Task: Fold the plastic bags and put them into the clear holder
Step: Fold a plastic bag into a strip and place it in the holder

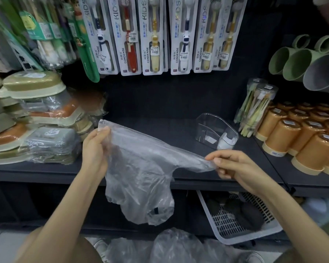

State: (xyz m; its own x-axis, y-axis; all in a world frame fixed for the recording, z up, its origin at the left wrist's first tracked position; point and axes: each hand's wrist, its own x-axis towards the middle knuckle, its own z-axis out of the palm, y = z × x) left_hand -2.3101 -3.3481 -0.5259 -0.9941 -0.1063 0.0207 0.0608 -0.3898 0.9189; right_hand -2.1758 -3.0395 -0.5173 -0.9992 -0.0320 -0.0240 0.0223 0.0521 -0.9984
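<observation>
head view: a person faces a dark shop shelf [160, 128], with both bare forearms reaching in from below.
left hand [95, 149]: raised, with thumb and fingers pinching the upper left corner of the plastic bag [141, 168].
right hand [234, 164]: lower and further right, with thumb and forefinger pinching the bag's opposite corner.
plastic bag: clear and crinkled, its top edge pulled taut between the two hands. It is held in the air before the shelf, and the rest hangs loose past the shelf's front edge.
clear holder [213, 128]: stands on the shelf above the right hand, apart from the held bag. A white folded bundle [227, 141] sits at its near right end.
spare bags [175, 245]: a crumpled clear heap low down, between the person's legs.
white basket [207, 211]: slotted, on the level under the shelf, with dark items inside.
toothbrush packs [152, 35]: marked KIDS, hanging in a row above the shelf.
toothbrush tube [254, 107]: clear, just right of the holder.
orange cups [302, 139]: crowded together at the right.
green cups [292, 61]: lying on their sides at the upper right.
soap boxes [32, 86]: stacked at the left, some in plastic wrap.
</observation>
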